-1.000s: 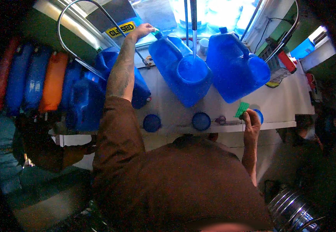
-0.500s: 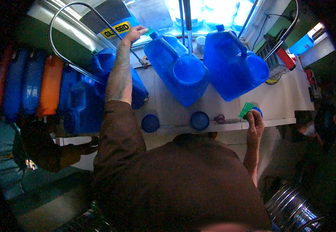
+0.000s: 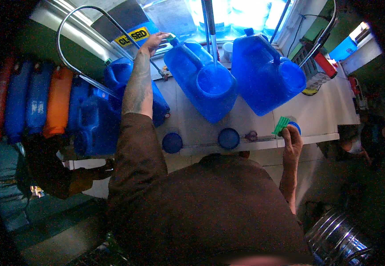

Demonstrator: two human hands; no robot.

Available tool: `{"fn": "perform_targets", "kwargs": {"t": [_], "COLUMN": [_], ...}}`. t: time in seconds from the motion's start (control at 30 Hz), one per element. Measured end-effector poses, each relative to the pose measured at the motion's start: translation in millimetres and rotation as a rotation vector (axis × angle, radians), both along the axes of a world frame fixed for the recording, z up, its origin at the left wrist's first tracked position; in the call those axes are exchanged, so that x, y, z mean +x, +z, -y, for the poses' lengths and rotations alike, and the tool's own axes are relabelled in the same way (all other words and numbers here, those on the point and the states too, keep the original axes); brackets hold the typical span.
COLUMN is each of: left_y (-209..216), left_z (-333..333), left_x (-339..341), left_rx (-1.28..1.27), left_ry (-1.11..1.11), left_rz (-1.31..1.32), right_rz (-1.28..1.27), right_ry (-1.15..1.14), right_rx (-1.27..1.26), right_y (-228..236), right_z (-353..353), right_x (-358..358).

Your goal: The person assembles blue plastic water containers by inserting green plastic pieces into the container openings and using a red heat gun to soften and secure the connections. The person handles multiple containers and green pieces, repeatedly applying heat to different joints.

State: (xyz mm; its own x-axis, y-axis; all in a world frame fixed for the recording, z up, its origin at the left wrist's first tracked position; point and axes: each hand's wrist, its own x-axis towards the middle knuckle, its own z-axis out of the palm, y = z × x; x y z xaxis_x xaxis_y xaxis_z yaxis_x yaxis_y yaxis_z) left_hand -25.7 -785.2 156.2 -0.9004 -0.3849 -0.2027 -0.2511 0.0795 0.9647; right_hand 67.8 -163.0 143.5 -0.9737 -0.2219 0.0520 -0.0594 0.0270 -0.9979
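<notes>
My left hand (image 3: 153, 43) reaches to the small spout cap at the top of the nearer-left blue water jug (image 3: 210, 106). Its fingers pinch a small green piece (image 3: 170, 37) against that cap. A metal filling pipe (image 3: 213, 46) stands over the jug's wide round mouth. Low on the right, my right hand (image 3: 292, 141) pinches a green ridged strip sheet (image 3: 282, 126) between thumb and fingers. A blue round lid (image 3: 295, 128) shows just behind those fingers; whether they touch it I cannot tell. Another blue jug (image 3: 259, 97) stands uncapped to the right.
Two blue round lids (image 3: 172, 142) (image 3: 229, 138) lie along the counter's front edge (image 3: 263, 145). More blue jugs (image 3: 97, 119) crowd the left, beside a row of blue, orange and red containers (image 3: 58, 102). Curved metal pipes (image 3: 75, 71) arch over the counter. A person (image 3: 64, 173) is at the left.
My left hand has brought the green piece closer onto the spout cap. The view has shifted slightly; my right hand stays in place with the strip sheet.
</notes>
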Motion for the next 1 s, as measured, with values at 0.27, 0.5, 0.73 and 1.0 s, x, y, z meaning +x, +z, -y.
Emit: {"fn": "perform_targets", "kwargs": {"t": [0.27,0.5,0.73,1.0], "left_y": [1,13,9,-12], "left_z": [12,19,9,20], "left_x": [-4,2,-10,-16], "left_rx": [0.031,-0.025,-0.076,-0.308], "left_ry": [0.016,-0.087,-0.177,-0.225], "left_rz": [-0.009,0.158,0.091,0.041], "right_rz": [-0.006,0.001,-0.016,-0.011], "right_ry": [-0.009,-0.025,0.007,-0.029], "right_rx": [0.015,-0.003,0.010,-0.034], "right_y": [-4,-7,-4,-4], "right_z": [-8,-10,-5,1], "right_x": [3,3,5,4]}}
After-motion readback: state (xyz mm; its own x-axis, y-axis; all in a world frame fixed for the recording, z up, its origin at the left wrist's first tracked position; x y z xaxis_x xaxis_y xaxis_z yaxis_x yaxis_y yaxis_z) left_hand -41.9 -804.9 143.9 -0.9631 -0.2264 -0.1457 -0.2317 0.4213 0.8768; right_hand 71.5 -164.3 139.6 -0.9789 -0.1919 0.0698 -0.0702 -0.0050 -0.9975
